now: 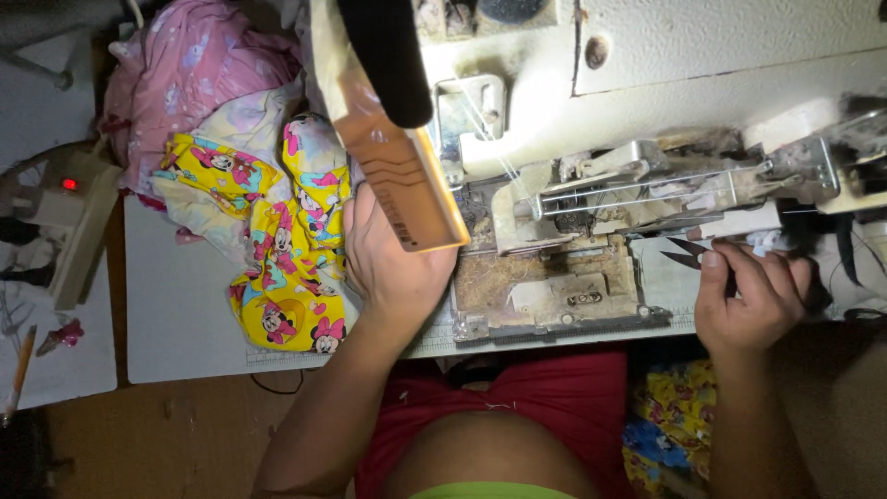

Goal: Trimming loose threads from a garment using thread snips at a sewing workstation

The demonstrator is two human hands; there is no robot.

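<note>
Thread trimming is judged underway: small black snips (688, 251) are pinched in the right hand (753, 300) beside the sewing machine (573, 277), while the left hand (393, 268) is laid flat, fingers spread, by yellow printed fabric (286, 277) on the counter (185, 305).

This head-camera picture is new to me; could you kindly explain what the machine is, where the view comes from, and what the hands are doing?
The camera sits on the person's head and looks straight down at their own two hands. The cream machine across the top is an industrial sewing machine, lit by its own lamp, standing on a pale table. The left hand rests flat beside the machine bed, holding nothing that shows. The right hand grips small dark thread snips, their blades pointing toward the needle area. To the left lies a heap of yellow cartoon-print fabric, with pink fabric behind it. A pencil lies at the far left edge.
</note>
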